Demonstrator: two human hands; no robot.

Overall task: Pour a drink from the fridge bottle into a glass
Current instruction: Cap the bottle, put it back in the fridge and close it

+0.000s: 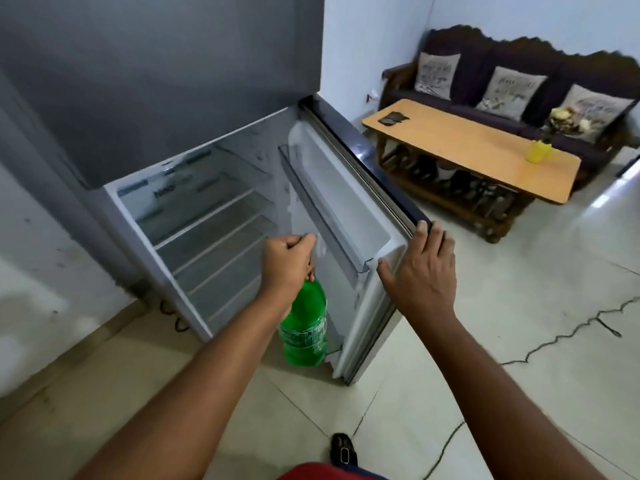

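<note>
1. You stand on a pale tiled floor [485, 358] with white walls around you; a dark cable [571, 327] snakes across the tiles out to the right of your right hand.
2. One fridge [166, 98] fills the view ahead, its lower door [363, 216] swung open toward you. The shelves inside [214, 230] look bare.
3. Your left hand [287, 261] is fisted tight around the top of one green bottle [304, 327]. The bottle hangs straight down below that fist, in front of the door's bottom rack. You cannot tell whether it touches the rack.
4. The cap and neck of the bottle are hidden inside your fist; only the shoulder, the label band and the lower body show.
5. Your right hand [422, 275] lies spread on the free edge of the open door, fingers wrapped over its outer rim and thumb on the inner side, so it clasps the door and not the bottle.
6. The bottle sits between your two hands, below and just beside the left one, well apart from the right.
7. Beyond your right hand, across the room, stands one low wooden table [450, 147]. On it you have one yellow cup [538, 152] holding flowers, and one dark flat thing [393, 118] near the far corner.
8. Behind the table is one dark sofa [502, 64] carrying three pale cushions [510, 93].
9. No drinking glass shows anywhere near either hand.
10. One sandalled foot [343, 450] shows at the bottom edge, beneath your arms.
</note>
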